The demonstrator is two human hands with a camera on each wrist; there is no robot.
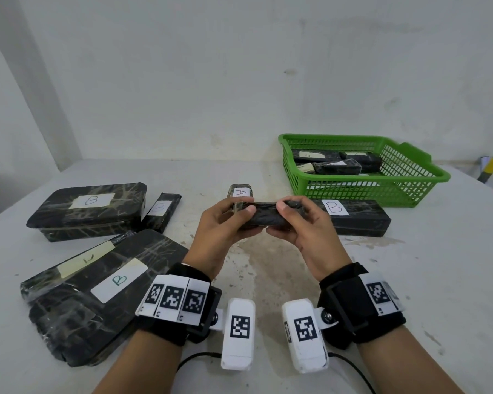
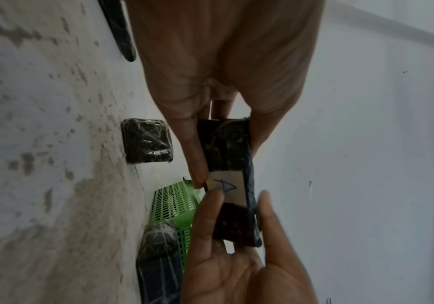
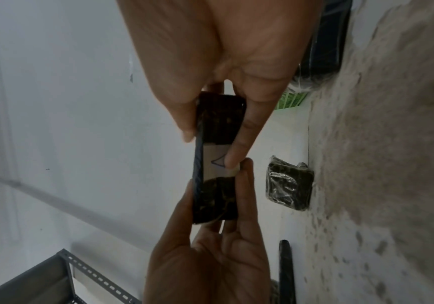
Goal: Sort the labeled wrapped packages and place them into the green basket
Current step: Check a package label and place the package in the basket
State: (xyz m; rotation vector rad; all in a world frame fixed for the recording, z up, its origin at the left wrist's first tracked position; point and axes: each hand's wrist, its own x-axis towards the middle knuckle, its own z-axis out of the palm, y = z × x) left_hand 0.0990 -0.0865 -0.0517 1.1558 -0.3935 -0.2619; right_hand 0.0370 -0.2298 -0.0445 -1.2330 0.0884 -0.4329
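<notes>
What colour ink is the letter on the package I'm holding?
Blue ink on a white label, clearest in the left wrist view.

A small black-wrapped package is lifted above the table, lying crosswise, its white label marked A facing away. More wrapped packages, labelled A and B, lie on the table. The green basket, far right, contains several packages.

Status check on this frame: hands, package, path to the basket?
Left hand and right hand both grip one small wrapped package, label A on its underside. Green basket far right, part filled. Long B package lies before it.
</notes>
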